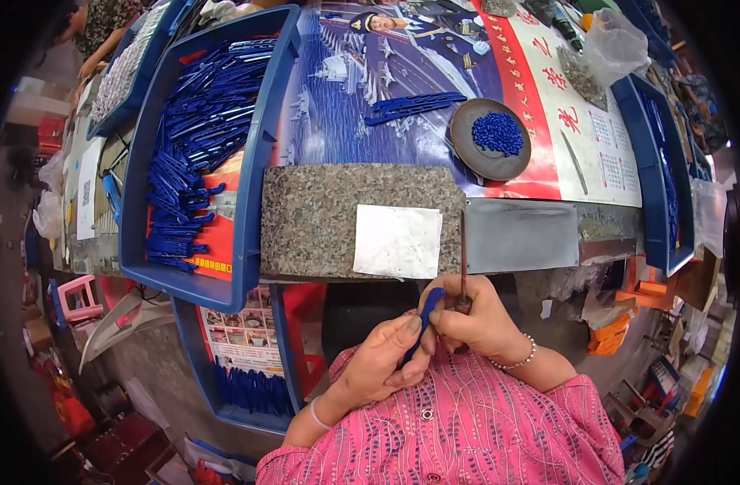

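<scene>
Close to my chest, just off the table's near edge, my left hand is closed round a slim, glossy blue piece. The piece stands tilted, its rounded end showing above the thumb. My right hand meets it, closed, with a thin dark rod-like tool in its fingers pointing away from me. The right fingers touch or nearly touch the blue piece; the exact contact is hidden. Ahead of both hands lie a white paper square on a speckled stone slab and a grey flat plate.
A round brown dish holds small blue parts. Several slim blue pieces lie on the poster beyond. A big blue tray of blue pieces is at left, a second tray below it, a third tray at right.
</scene>
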Demonstrator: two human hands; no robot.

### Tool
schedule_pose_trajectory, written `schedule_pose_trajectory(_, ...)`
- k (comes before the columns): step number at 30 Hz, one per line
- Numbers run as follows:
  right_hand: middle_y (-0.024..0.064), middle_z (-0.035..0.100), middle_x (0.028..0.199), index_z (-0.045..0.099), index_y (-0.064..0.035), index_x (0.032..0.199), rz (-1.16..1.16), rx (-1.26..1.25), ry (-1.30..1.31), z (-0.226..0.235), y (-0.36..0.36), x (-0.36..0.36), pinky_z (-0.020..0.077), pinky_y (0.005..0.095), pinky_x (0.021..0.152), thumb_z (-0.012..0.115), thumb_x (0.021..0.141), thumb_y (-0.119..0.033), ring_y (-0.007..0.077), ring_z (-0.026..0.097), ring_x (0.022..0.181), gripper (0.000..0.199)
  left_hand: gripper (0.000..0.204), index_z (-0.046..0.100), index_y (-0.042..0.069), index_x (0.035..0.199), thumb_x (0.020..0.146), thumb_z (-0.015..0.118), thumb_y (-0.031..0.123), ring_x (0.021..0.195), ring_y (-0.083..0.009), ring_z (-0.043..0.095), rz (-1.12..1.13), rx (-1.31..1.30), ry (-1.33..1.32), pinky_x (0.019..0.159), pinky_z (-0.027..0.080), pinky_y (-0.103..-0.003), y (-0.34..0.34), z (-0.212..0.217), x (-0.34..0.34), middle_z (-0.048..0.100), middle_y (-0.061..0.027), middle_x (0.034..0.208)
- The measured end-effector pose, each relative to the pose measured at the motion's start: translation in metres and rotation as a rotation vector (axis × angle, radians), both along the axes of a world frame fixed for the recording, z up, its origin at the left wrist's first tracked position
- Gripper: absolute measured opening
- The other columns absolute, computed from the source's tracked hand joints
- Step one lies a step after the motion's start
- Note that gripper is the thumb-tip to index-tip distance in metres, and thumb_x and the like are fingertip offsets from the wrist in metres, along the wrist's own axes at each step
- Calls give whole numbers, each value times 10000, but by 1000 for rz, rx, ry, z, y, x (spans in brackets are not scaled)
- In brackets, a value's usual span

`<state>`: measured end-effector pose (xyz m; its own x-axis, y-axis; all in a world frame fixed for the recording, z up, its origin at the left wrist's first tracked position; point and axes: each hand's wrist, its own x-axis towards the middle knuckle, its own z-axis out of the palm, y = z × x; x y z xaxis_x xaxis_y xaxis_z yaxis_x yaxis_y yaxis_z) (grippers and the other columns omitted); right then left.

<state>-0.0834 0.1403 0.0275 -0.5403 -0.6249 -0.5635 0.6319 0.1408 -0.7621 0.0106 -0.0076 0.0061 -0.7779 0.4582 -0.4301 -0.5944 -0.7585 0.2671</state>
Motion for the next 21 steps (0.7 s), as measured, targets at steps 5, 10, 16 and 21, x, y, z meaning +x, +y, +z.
schedule_pose_trajectory(5, 51, 581, 628, 557, 30, 895, -47, 3, -100, 0, -3, -6, 344, 182, 411, 523, 813, -45, 59, 461, 446, 116, 316, 501, 31, 925, 985, 334, 292, 320, -45, 258, 37, 305, -113, 326, 221, -190, 0, -18, -2, 386, 3, 491)
schedule_pose_trajectory(10, 100, 593, 735, 553, 43, 936, -187, 17, 65, -5, 4, -9, 356, 195, 413, 440, 908, -137, 78, 462, 451, 215, 319, 519, 10, 964, 982, 334, 270, 305, -43, 253, 74, 471, -167, 317, 216, -187, -1, -20, -11, 396, -5, 488)
schedule_pose_trajectory(16, 223, 600, 1010, 555, 49, 903, -123, 14, 887, 5, 22, -24, 448, 356, 782, 245, 975, -332, 259, 579, 905, 496, 370, 555, -10, 968, 981, 321, 275, 369, -54, 308, 81, 27, -221, 372, 263, -211, -3, -13, -21, 413, 4, 500)
schedule_pose_trajectory(21, 193, 612, 1019, 577, 17, 969, -37, 78, 1051, 16, 14, -26, 458, 284, 656, 284, 958, -417, 208, 586, 819, 524, 287, 601, 0, 992, 963, 405, 207, 485, -23, 410, 114, -771, 45, 455, 319, -163, 1, -17, -21, 549, 11, 656)
